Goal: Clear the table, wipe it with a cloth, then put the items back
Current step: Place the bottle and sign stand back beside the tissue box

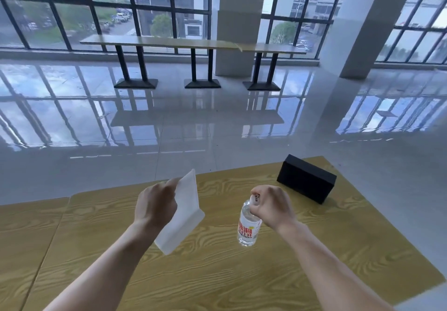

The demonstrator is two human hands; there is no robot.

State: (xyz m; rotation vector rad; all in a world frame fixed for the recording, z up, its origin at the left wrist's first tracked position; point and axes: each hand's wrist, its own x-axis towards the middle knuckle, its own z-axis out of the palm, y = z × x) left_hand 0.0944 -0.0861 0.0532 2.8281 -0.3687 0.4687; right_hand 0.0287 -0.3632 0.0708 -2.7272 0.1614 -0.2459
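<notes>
Bottle (249,226) is near table (242,274) centre, upright. Right hand (271,208) grips it from above, fingers curled round cap and neck. A top grip probably suits a straight vertical lift or set-down. Can't tell whether the base touches the wood.

At 9 o'clock from the bottle, left hand (156,205) pinches a white packet (183,216) by its upper edge. The packet hangs tilted, off the surface. One item per hand looks like one trip for two things.

At 1 o'clock, black box (306,181) sits on the table near the far right edge, untouched. No cloth visible, unless the packet holds wipes.
</notes>
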